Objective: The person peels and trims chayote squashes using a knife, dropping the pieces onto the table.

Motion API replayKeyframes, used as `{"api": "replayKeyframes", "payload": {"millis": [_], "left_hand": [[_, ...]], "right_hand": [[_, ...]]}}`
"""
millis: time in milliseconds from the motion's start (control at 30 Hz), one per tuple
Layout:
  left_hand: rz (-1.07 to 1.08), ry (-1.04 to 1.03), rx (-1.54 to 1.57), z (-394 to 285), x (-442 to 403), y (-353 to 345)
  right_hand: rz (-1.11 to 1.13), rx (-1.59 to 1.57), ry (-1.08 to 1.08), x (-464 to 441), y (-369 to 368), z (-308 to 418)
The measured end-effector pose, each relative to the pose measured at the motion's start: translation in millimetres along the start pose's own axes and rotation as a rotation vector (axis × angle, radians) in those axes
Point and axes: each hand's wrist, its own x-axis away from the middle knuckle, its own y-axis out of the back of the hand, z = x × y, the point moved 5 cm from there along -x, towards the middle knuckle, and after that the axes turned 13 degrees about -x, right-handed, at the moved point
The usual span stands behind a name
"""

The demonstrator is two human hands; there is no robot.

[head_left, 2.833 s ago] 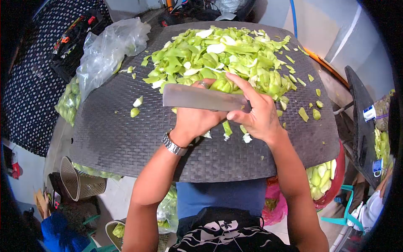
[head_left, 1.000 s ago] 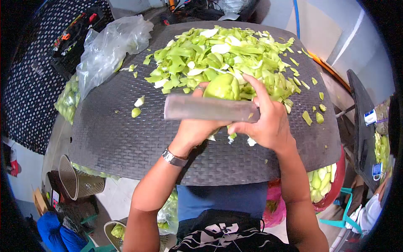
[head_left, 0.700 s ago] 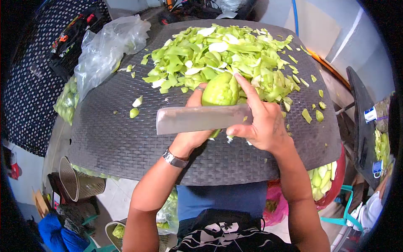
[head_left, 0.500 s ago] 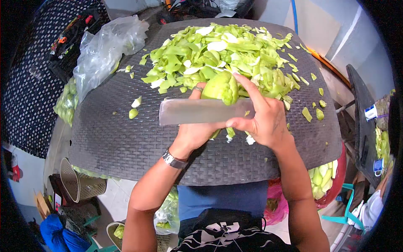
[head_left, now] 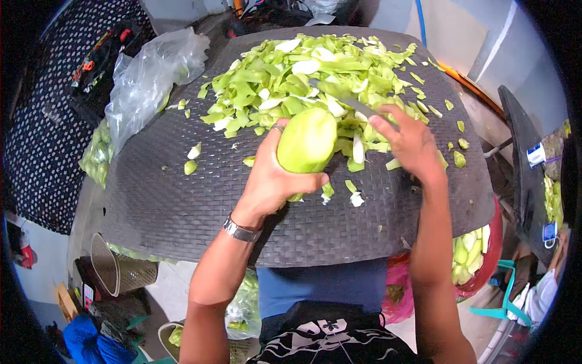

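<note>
My left hand, with a ring and a metal watch on the wrist, is wrapped round a pale green chayote, its thumb across the lower end. To the right, my right hand grips a knife whose blade points up and left over the peelings, seen nearly edge-on. The blade is apart from the chayote. Behind both hands a heap of green and white peelings lies on the dark woven tabletop. A few loose scraps lie below the hands.
A clear plastic bag rests at the table's left edge. A red basin of peeled pieces stands below the right edge, and a beige basket below the left. A person's arm shows at the far right, near a turquoise stool.
The knife has moved from in front of the chayote to its right and up, turning edge-on, as my right hand shifted right. More of the chayote's pale surface shows.
</note>
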Motion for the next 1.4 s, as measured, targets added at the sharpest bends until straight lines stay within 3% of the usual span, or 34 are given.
{"api": "replayKeyframes", "payload": {"millis": [67,133,300,333,467,567,700,900,1000,1133,1233,1267,1400], "left_hand": [[-0.016,-0.049,0.145,-5,2,-2],[-0.014,0.028,0.214,-6,2,0],[0.027,0.212,0.363,7,-6,12],[0.064,0.164,0.493,1,-8,6],[0.176,0.171,0.429,9,-3,3],[0.153,0.101,0.232,17,-2,1],[0.194,-0.023,0.272,14,-2,2],[0.149,0.059,0.027,7,2,3],[0.165,0.168,0.16,6,1,2],[0.123,-0.189,-0.022,-5,-1,10],[0.175,-0.014,0.199,-7,3,9],[0.203,0.079,0.272,-8,5,8],[0.06,0.033,0.375,-1,-5,21]], "right_hand": [[-0.051,-0.012,-0.022,-6,8,-14],[-0.087,-0.03,-0.061,-5,11,-14],[-0.062,-0.153,0.08,5,-3,16],[-0.036,-0.16,0.107,8,-6,26],[0.134,-0.336,0.444,25,-27,47],[0.193,-0.274,0.548,35,-34,56],[0.156,-0.218,0.647,35,-36,57],[0.093,-0.112,0.515,18,-26,38],[0.126,-0.131,0.461,18,-27,39],[0.113,-0.071,0.17,4,-14,23],[-0.011,0.086,0.112,-4,-4,9],[-0.003,-0.04,0.11,-5,-10,2],[0.025,0.011,0.092,3,-22,16]]}}
